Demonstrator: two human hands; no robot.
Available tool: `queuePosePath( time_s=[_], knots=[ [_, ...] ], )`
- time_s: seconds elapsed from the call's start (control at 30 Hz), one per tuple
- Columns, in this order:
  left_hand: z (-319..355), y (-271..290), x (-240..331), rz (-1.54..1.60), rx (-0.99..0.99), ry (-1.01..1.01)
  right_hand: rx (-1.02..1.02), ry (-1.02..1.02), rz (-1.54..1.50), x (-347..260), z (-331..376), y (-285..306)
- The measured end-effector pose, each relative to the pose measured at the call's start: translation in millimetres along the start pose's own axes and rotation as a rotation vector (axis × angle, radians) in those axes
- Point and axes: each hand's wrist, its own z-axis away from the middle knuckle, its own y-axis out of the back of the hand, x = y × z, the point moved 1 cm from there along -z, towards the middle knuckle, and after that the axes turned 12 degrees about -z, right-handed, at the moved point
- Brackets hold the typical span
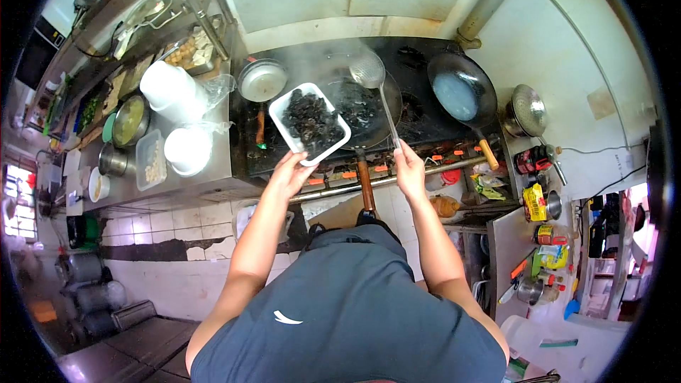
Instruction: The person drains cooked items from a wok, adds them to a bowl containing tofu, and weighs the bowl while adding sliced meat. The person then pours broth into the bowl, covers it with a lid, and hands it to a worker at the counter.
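My left hand (289, 174) grips the near edge of a white rectangular tray (329, 149), held over the stove beside the middle wok. Dark, crinkled pieces like wood ear mushrooms (310, 117) lie in it. My right hand (409, 168) is closed round the long metal handle of a perforated skimmer (367, 69), whose bowl is raised over the far right side of that wok. More of the dark pieces (358, 104) sit in the steaming wok (391, 115). Its wooden handle (365, 183) points toward me, between my forearms. The tray covers part of the wok's left side.
To the right, a second wok (461, 89) holds cloudy liquid. A small pan (263, 81) sits at the stove's left. White stacked containers (170, 89) and a bin of pale pieces (151, 159) stand on the left counter. A metal rail (333, 191) runs along the stove front.
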Motion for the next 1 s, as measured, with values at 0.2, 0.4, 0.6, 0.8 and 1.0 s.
queuePosePath(
  time_s=[0.2, 0.4, 0.6, 0.8, 1.0],
  knots=[
    [43, 32, 9, -0.266, 0.053, -0.045, -0.029, -0.124, 0.497, 52, -44, 21],
    [93, 56, 6, -0.304, 0.128, -0.044, -0.049, -0.240, 0.511, 88, -82, 3],
    [115, 97, -8, -0.402, 0.219, -0.022, -0.223, -0.726, -0.006, 97, -99, -32],
    [114, 98, -17, -0.493, 0.378, -0.078, -0.398, -1.071, -0.331, 64, -79, -31],
    [108, 99, -12, -0.397, 0.384, -0.082, -0.302, -1.186, -0.564, 56, -62, -30]
  ],
)
